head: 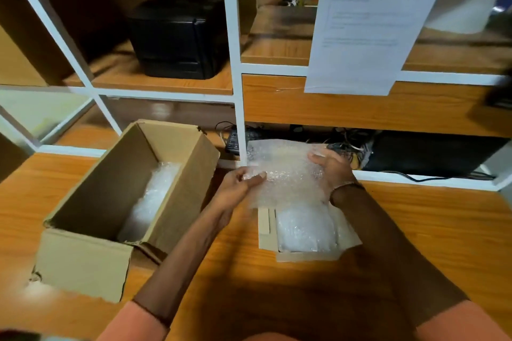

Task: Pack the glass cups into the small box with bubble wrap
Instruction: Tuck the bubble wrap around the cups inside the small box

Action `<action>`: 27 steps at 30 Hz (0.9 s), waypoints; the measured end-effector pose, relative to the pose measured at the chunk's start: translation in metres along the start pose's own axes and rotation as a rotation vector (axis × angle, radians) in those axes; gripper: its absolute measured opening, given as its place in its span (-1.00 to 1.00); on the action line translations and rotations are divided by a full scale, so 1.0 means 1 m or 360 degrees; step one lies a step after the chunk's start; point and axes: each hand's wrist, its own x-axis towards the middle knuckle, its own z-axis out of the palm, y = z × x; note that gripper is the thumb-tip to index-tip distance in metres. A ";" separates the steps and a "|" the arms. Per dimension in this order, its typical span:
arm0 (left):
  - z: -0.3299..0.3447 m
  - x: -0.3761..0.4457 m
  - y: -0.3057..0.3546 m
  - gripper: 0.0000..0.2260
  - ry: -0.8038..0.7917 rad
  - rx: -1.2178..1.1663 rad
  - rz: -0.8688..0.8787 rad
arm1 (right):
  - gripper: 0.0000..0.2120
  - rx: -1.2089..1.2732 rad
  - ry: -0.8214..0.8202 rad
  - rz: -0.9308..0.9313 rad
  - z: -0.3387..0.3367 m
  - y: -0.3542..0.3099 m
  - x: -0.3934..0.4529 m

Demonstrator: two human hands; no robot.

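Both my hands hold one sheet of bubble wrap (282,171) above the small box (304,255) at the table's middle. My left hand (239,183) pinches its left edge and my right hand (332,166) grips its right edge. The small box is shallow and pale, and a bundle of bubble wrap (304,230) fills its inside. No bare glass cup shows. To the left stands a large open cardboard box (91,260) with more bubble wrap (151,202) lying at its bottom.
A white-framed shelf unit (237,86) rises behind the wooden table (415,230). A black machine (177,41) sits on its left shelf, a printed sheet (368,25) hangs on the right, and cables (346,147) lie behind my right hand. Another person's arm shows through the shelf.
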 end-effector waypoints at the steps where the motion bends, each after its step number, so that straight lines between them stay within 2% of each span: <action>1: 0.007 0.001 -0.005 -0.68 0.0015 0.0004 0.0008 | -0.65 0.0004 0.0097 0.0016 -0.005 0.011 0.002; 4: 0.021 0.006 -0.016 -0.76 0.0013 0.0010 0.0028 | -0.54 -0.0119 0.0229 0.0057 -0.019 0.035 0.006; 8: 0.031 0.004 -0.034 -0.69 -0.0151 0.0083 -0.0121 | -0.66 -0.0189 0.0473 0.0094 -0.035 0.054 0.002; 11: 0.038 0.001 -0.047 -0.76 -0.0069 0.0070 -0.0139 | -0.65 -0.0090 0.0617 0.0036 -0.037 0.068 0.000; 14: 0.039 0.002 -0.050 -0.78 0.0017 0.0038 -0.0091 | -0.48 -0.0111 0.0653 0.0122 -0.038 0.073 -0.002; 18: 0.035 0.002 -0.046 -0.74 0.0045 0.0077 -0.0017 | -0.28 -0.0480 0.0534 0.0034 -0.039 0.073 -0.009; 21: 0.034 0.000 -0.043 -0.76 0.0088 0.0097 0.0012 | -0.13 -0.0858 0.0481 -0.0278 -0.031 0.069 -0.025; 23: 0.035 -0.002 -0.039 -0.76 0.0107 0.0090 0.0010 | -0.14 -0.1045 0.0378 -0.0442 -0.024 0.064 -0.030; 25: 0.038 -0.002 -0.035 -0.73 0.0118 0.0069 0.0023 | -0.18 -0.1259 0.0097 -0.0541 -0.017 0.052 -0.041; 27: 0.040 -0.002 -0.030 -0.71 0.0139 0.0056 0.0051 | -0.11 -0.1435 -0.0356 -0.0513 -0.008 0.040 -0.055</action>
